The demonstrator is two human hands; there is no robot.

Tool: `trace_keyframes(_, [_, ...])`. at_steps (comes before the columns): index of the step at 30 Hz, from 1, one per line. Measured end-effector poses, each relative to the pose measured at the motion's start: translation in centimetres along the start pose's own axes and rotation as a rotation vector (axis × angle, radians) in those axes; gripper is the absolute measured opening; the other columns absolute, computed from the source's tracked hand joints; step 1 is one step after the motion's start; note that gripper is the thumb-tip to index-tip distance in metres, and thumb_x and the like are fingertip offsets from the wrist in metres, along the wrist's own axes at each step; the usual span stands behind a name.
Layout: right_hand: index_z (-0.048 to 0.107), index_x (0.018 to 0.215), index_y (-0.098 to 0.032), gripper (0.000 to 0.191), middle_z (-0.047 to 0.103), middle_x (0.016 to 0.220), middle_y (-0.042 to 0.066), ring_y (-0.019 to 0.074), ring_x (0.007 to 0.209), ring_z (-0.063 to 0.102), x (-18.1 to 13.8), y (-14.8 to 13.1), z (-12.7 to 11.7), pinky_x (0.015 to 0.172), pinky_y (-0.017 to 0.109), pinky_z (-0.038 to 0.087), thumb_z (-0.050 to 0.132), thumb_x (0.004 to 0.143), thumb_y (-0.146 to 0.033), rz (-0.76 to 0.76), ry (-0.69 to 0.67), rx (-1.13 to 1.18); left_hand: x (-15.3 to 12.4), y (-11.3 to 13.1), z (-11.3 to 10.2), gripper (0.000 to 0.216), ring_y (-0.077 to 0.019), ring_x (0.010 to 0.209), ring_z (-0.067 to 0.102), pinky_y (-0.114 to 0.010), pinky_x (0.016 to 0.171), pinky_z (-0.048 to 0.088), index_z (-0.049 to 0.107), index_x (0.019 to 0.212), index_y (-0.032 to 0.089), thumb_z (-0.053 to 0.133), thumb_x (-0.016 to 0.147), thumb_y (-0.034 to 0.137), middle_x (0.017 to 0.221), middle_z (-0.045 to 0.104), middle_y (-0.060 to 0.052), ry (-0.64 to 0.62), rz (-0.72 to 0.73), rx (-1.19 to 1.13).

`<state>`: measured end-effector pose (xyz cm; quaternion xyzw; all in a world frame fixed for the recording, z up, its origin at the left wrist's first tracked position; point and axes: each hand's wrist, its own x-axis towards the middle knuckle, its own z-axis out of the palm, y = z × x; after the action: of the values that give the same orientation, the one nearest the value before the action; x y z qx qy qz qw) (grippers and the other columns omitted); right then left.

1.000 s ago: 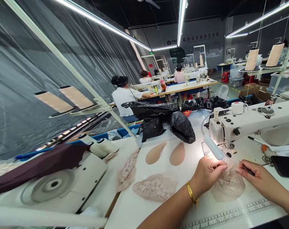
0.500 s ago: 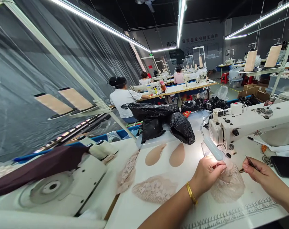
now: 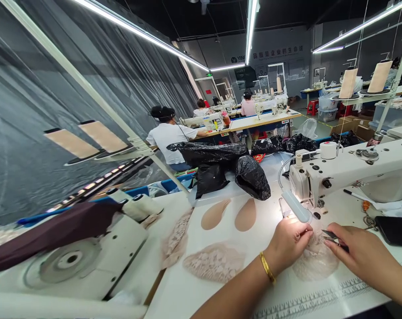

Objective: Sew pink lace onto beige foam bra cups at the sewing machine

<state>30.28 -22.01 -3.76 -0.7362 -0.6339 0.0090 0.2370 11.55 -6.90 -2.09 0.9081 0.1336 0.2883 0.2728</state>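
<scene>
My left hand point(image 3: 289, 241), with a gold bracelet point(image 3: 266, 267) at the wrist, pinches the edge of a beige lace piece point(image 3: 315, 263) beside the needle area of the white sewing machine point(image 3: 350, 173). Between the fingers of my right hand point(image 3: 357, 248) is a pair of dark thread snips point(image 3: 335, 239), their blades pointing at the lace near my left fingertips. A lit lamp point(image 3: 297, 207) hangs over the work and hides part of the needle area. Left of my hands lie another lace piece point(image 3: 216, 262) and two beige teardrop-shaped pads point(image 3: 215, 214).
Black plastic bags point(image 3: 252, 177) sit at the table's back. A phone point(image 3: 395, 230) and a pen point(image 3: 357, 195) lie to the right, a ruler strip point(image 3: 320, 302) along the front edge. Another machine with dark cloth point(image 3: 55, 230) stands at left; a person in white point(image 3: 171, 139) sits ahead.
My right hand has moved left with the snips, bringing the blades over the lace beside my left fingers. My left hand stays almost in place.
</scene>
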Motion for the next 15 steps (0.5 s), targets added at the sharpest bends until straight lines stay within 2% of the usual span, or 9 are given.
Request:
trace_keyframes(3, [0.064,0.091,-0.029,0.021,0.069,0.067,0.003,0.0231,0.060,0.065,0.6,-1.5,0.9,0.056,0.030,0.033,0.052,0.099,-0.045,-0.019,0.057,-0.055,0.0,-0.1,0.1,0.017,-0.0142,0.067,0.056,-0.027,0.071,0.041,0.068,0.078,0.020,0.061,0.093,0.015,0.067,0.063,0.001,0.014,0.016,-0.004])
trace_keyframes(9, [0.062,0.083,-0.028,0.025,0.066,0.063,0.002,0.0203,0.057,0.062,1.6,-2.4,1.9,0.054,0.029,0.029,0.051,0.101,-0.041,-0.011,0.060,-0.077,-0.1,-0.1,0.2,0.018,-0.0138,0.070,0.056,-0.026,0.071,0.039,0.063,0.076,0.019,0.059,0.092,0.014,0.071,0.065,0.001,0.025,0.050,-0.023])
trace_keyframes(12, [0.063,0.082,-0.028,0.028,0.065,0.061,0.002,0.0205,0.055,0.060,1.6,-1.3,1.8,0.054,0.029,0.029,0.049,0.102,-0.042,0.003,0.058,-0.100,-0.1,-0.1,0.2,0.021,-0.0131,0.067,0.052,-0.027,0.069,0.037,0.057,0.071,0.019,0.057,0.091,0.014,0.068,0.060,0.002,0.013,0.027,-0.051])
trace_keyframes(15, [0.068,0.092,-0.027,0.027,0.066,0.062,0.004,0.0236,0.056,0.062,1.8,1.7,1.2,0.055,0.031,0.032,0.049,0.101,-0.043,0.087,0.083,-0.189,0.4,-1.0,0.5,0.032,-0.0126,0.062,0.042,-0.028,0.064,0.034,0.037,0.061,0.019,0.056,0.086,0.012,0.061,0.046,0.003,0.018,-0.058,-0.034])
